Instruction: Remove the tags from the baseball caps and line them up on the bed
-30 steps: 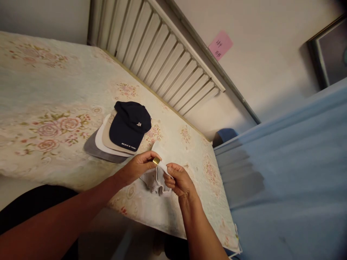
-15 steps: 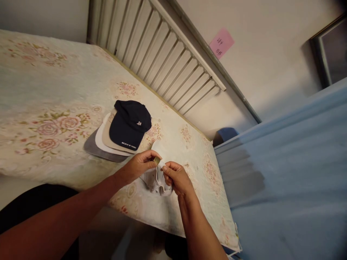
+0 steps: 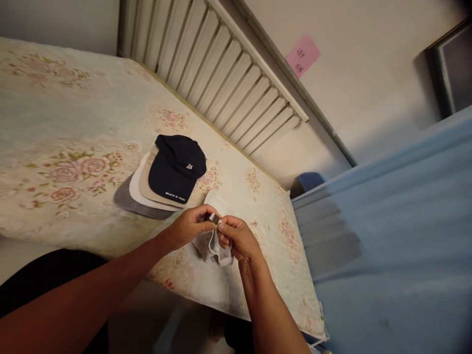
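A white baseball cap (image 3: 221, 255) lies near the table's front edge, partly hidden by my hands, its brim pointing away from me. My left hand (image 3: 190, 226) pinches the small metal buckle (image 3: 215, 218) on the cap's back strap. Close beside it, my right hand (image 3: 238, 237) is closed on the strap end, thumb and forefinger almost touching the buckle. Just left of my hands sits a stack of caps, with a navy cap (image 3: 179, 167) on top and beige, white and grey brims (image 3: 138, 199) showing under it.
The table wears a floral cloth (image 3: 66, 118). A white radiator (image 3: 221, 73) runs along the wall behind it. A pink note (image 3: 303, 55) is stuck on the wall. Blue fabric (image 3: 387, 236) hangs along the right side.
My right hand has moved left and slightly up, right against the buckle. Less strap shows between my hands, and the buckle has turned a little.
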{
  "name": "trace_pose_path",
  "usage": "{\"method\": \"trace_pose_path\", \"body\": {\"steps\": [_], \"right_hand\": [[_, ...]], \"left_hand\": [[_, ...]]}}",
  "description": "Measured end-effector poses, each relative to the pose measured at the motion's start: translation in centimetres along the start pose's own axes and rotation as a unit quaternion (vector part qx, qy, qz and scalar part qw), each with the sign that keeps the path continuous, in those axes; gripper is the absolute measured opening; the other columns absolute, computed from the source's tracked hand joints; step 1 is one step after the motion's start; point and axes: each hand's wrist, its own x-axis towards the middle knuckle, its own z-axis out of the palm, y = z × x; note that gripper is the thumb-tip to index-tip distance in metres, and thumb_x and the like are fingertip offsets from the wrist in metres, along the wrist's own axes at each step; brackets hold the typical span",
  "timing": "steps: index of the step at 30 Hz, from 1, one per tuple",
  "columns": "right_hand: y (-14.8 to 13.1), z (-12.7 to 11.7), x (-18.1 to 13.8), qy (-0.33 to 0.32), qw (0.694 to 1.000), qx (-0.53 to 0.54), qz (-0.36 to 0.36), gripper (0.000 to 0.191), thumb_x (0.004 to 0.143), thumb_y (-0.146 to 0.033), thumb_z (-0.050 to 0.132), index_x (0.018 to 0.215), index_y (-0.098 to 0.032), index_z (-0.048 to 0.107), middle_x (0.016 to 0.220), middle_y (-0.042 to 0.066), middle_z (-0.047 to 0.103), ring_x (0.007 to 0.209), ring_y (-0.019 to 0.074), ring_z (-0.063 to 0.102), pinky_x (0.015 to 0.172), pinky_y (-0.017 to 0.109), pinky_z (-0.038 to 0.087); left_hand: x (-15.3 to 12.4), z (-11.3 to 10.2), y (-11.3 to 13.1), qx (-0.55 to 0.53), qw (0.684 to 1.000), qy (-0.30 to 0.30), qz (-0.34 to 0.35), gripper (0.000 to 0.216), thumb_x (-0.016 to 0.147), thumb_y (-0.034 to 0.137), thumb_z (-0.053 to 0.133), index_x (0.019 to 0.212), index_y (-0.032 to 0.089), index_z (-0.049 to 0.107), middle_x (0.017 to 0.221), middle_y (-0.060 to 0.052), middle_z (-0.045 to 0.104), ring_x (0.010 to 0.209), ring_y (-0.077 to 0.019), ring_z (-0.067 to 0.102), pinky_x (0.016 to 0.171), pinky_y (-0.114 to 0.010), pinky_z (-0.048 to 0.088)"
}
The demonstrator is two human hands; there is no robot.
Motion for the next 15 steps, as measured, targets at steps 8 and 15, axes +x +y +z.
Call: {"method": "trace_pose_path", "body": {"steps": [8, 15], "right_hand": [[-0.6, -1.2, -0.7, 0.032, 0.997, -0.066, 0.013, 0.031, 0.067, -0.044, 0.075, 0.075, -0.015, 0.066, 0.056, -0.002, 0.062, 0.045, 0.0063, 0.048, 0.047, 0.019, 0.035], [-0.4, -1.9, -1.0, 0.036, 0.996, -0.076, 0.039, 0.032, 0.064, -0.043, 0.077, 0.065, -0.016, 0.061, 0.051, -0.003, 0.059, 0.042, 0.0064, 0.045, 0.044, 0.019, 0.032]], "left_hand": [[0.2, -0.3, -0.6, 0.010, 1.000, -0.006, 0.007, 0.020, 0.075, 0.029, 0.069, 0.089, 0.017, 0.063, 0.078, 0.003, 0.057, 0.075, -0.0128, 0.051, 0.072, -0.026, 0.040], [0.1, -0.1, -0.4, -0.014, 1.000, 0.007, -0.012, 0.023, 0.071, 0.029, 0.072, 0.089, 0.017, 0.063, 0.074, 0.004, 0.057, 0.072, -0.0116, 0.052, 0.069, -0.024, 0.040]]}}
